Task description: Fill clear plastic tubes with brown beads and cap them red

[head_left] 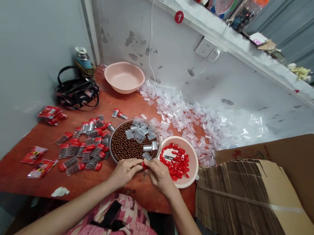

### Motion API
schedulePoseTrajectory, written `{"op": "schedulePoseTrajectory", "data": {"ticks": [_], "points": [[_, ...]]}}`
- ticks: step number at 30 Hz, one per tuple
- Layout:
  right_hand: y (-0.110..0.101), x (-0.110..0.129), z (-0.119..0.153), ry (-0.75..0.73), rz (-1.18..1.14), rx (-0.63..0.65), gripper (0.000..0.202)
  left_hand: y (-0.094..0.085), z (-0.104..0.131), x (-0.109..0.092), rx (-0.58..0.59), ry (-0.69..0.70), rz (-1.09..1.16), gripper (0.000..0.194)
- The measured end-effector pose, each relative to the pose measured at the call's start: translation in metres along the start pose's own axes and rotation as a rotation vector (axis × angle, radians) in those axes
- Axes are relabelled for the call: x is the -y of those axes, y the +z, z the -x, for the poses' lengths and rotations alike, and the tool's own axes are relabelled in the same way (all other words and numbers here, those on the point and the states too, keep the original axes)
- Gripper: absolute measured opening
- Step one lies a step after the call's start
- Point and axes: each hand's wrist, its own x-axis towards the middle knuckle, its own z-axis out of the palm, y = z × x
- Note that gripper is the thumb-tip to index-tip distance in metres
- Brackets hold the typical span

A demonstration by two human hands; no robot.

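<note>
Both hands meet at the near edge of a round bowl (110,144) of brown beads (128,145), pinching a small red cap (144,165) between their fingertips. My left hand (125,173) closes on it from the left and my right hand (161,175) from the right. Fingers cover most of the cap, so whether a clear case is attached cannot be made out. Several clear plastic cases (142,131) lie on the beads. To the right, a pale basin (193,171) holds loose red caps (177,169) and a small dark-and-silver item (169,157).
Filled, red-capped bead cases (88,148) are heaped left of the bowl, near red packets (37,167). Behind are a pink basin (124,78), a black handbag (77,92) and many clear cases (181,113). Stacked cardboard (245,200) borders the red tabletop (13,165) on the right.
</note>
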Motion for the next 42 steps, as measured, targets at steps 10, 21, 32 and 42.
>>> {"op": "schedulePoseTrajectory", "data": {"ticks": [10,21,32,42], "points": [[0.010,-0.011,-0.015,0.365,-1.103,-0.260,0.037,-0.002,-0.013,0.009,-0.215,-0.306,0.631,0.046],[0.015,-0.003,-0.027,0.561,-1.348,-0.055,0.034,-0.014,-0.011,0.007,-0.040,0.078,0.048,0.024],[0.068,-0.008,-0.030,0.730,-1.459,-0.221,0.014,-0.011,-0.005,0.031,-0.045,0.023,0.099,0.025],[0.074,-0.050,-0.116,0.462,-0.178,0.009,0.046,-0.093,-0.009,0.072,-0.487,-0.259,0.004,0.041]]}}
